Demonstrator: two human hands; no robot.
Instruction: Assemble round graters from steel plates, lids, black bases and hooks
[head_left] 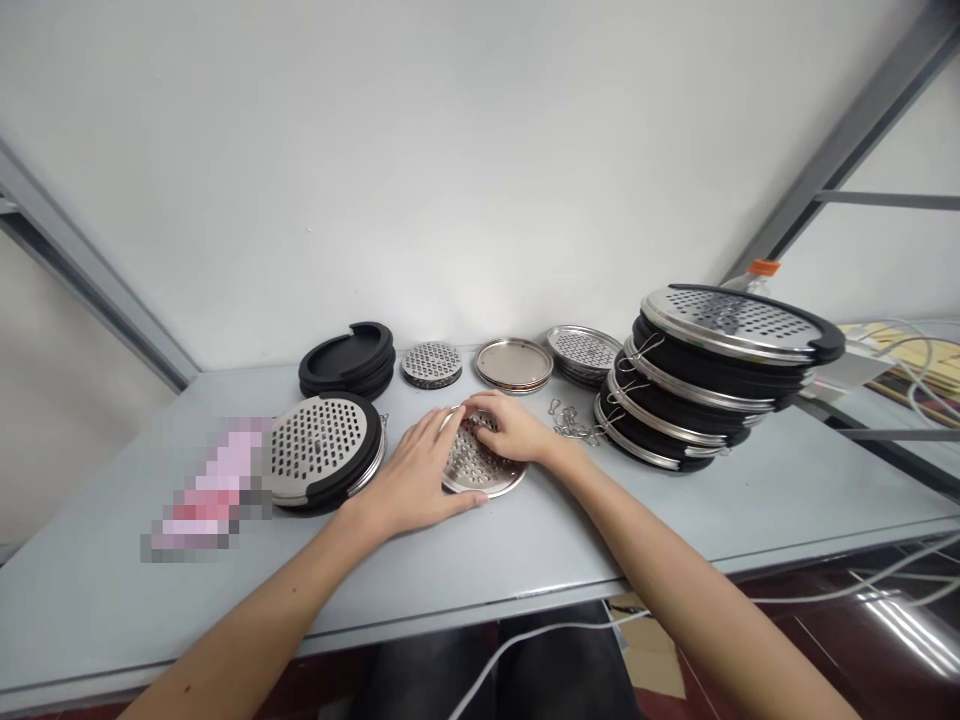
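Observation:
A round metal grater plate (480, 472) with raised holes lies in front of me on the table. My left hand (418, 468) grips its left side, thumb along the near rim and fingers at the far rim. Curled over the right part of the plate is my right hand (516, 428), its fingertips meeting the left fingers near the far edge. Both hands partly hide the plate. Just left sits a perforated disc in a black ring (322, 450). Small wire clips (574, 422) lie loose to the right.
Along the wall stand black rings (346, 358), small perforated discs (432, 364), shallow metal trays (514, 362) and larger perforated plates (583, 350). A tall, leaning stack of ringed graters (697, 385) rises at right, before an orange-capped bottle (761, 272). A white cable (540, 630) hangs below the table edge.

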